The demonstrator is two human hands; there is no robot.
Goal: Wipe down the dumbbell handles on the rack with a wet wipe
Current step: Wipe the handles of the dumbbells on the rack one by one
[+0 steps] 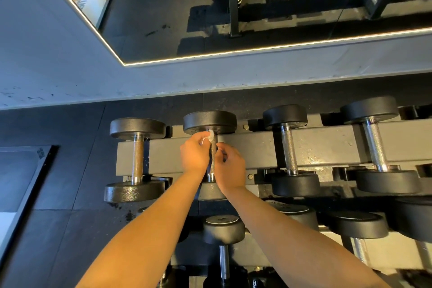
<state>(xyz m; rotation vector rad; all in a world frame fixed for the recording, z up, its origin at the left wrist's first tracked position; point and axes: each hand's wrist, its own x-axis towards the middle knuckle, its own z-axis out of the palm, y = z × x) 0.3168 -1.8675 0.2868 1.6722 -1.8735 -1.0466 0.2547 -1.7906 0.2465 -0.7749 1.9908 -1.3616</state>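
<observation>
Dumbbell handle of knurled steel (212, 161), on the dark metal rack (257, 152), is gripped by the right hand (231, 168). Just beside it, a crumpled white wet wipe (209, 136) is pinched against the handle's far end by the left hand (194, 154).

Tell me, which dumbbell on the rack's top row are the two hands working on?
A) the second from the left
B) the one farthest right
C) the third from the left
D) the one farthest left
A: the left hand and the right hand meet at the handle of the second dumbbell from the left, and the left hand holds the white wipe against the handle near the far head.
</observation>
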